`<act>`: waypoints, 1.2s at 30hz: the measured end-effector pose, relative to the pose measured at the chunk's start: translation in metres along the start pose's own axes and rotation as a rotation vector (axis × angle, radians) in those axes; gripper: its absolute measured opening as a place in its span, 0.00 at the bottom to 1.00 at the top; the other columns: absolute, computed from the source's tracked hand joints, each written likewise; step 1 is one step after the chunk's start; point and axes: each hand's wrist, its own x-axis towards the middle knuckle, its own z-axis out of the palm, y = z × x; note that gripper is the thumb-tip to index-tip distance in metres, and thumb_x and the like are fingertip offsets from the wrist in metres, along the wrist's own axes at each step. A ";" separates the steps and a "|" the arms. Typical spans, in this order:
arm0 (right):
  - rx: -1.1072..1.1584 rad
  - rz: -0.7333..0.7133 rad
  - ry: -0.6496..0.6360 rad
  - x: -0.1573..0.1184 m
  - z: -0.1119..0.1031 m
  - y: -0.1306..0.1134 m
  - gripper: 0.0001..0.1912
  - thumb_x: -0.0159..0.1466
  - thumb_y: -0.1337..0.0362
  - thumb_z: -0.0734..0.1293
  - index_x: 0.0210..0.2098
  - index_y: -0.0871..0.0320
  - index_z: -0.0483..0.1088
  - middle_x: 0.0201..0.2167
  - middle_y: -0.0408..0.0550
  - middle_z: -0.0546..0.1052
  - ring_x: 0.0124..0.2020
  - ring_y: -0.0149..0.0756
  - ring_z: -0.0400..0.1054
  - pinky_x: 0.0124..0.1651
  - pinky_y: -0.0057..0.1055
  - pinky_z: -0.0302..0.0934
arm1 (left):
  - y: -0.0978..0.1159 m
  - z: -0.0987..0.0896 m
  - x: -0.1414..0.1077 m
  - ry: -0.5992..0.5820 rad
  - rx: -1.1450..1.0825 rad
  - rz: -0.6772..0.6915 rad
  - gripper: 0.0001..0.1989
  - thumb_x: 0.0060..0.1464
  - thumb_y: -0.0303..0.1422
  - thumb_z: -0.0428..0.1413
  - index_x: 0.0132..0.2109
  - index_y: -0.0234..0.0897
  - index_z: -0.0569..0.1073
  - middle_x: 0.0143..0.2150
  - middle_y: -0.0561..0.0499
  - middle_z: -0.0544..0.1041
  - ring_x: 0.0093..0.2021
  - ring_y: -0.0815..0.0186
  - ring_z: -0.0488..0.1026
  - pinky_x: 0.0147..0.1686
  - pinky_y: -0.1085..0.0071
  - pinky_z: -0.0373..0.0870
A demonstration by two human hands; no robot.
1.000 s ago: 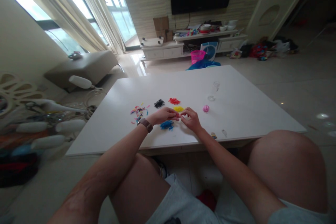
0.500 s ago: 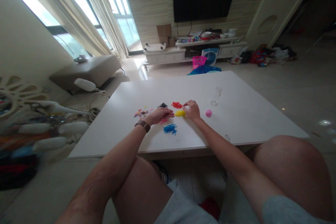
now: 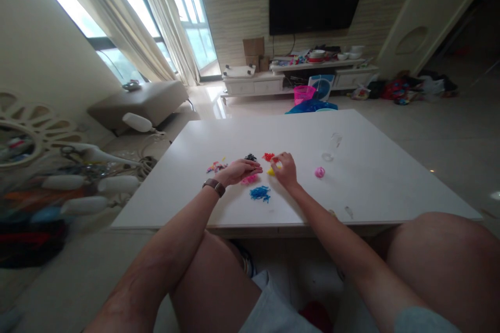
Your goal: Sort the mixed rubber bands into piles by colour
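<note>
Small piles of coloured pieces lie on the white table (image 3: 219,138). My left hand (image 3: 242,170), with a watch on its wrist, is over the pink pile (image 3: 250,179), fingers together; whatever it may hold is too small to name. My right hand (image 3: 285,169) has its fingers bent in a pinch by the red pile (image 3: 268,156), partly covering the yellow pile (image 3: 271,171). Behind my left hand is the black pile (image 3: 250,157). Nearer me lies the blue pile (image 3: 260,193), and a mixed-colour pile (image 3: 216,167) is at the left.
A pink ball-like bundle (image 3: 319,172) and a clear ring (image 3: 327,157) lie on the right of the table. Past the far edge stand a pink basket (image 3: 304,94) and a low white cabinet (image 3: 253,85). My knees are at the near edge.
The view has shifted, so the table appears slightly farther right. My right hand has moved a little toward the red pile and covers more of the yellow one.
</note>
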 end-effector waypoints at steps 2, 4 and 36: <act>0.089 -0.101 0.000 -0.016 0.001 -0.011 0.07 0.68 0.62 0.66 0.37 0.54 0.76 0.36 0.49 0.75 0.42 0.43 0.67 0.50 0.40 0.63 | -0.001 -0.001 0.001 -0.024 0.006 0.014 0.10 0.57 0.13 0.54 0.41 0.21 0.79 0.41 0.34 0.82 0.44 0.63 0.82 0.51 0.75 0.75; 0.142 -0.177 -0.018 -0.027 0.003 -0.017 0.07 0.68 0.63 0.66 0.40 0.54 0.77 0.37 0.50 0.74 0.42 0.43 0.67 0.49 0.40 0.64 | -0.002 -0.003 0.003 -0.048 0.021 0.026 0.09 0.56 0.14 0.56 0.41 0.22 0.80 0.42 0.35 0.82 0.44 0.64 0.82 0.52 0.75 0.75; 0.296 -0.199 -0.165 -0.036 0.002 -0.016 0.06 0.67 0.62 0.68 0.38 0.53 0.78 0.34 0.48 0.73 0.41 0.40 0.68 0.47 0.39 0.65 | -0.009 -0.004 -0.003 -0.120 0.178 -0.022 0.08 0.52 0.22 0.66 0.42 0.28 0.82 0.38 0.39 0.83 0.36 0.67 0.80 0.39 0.76 0.76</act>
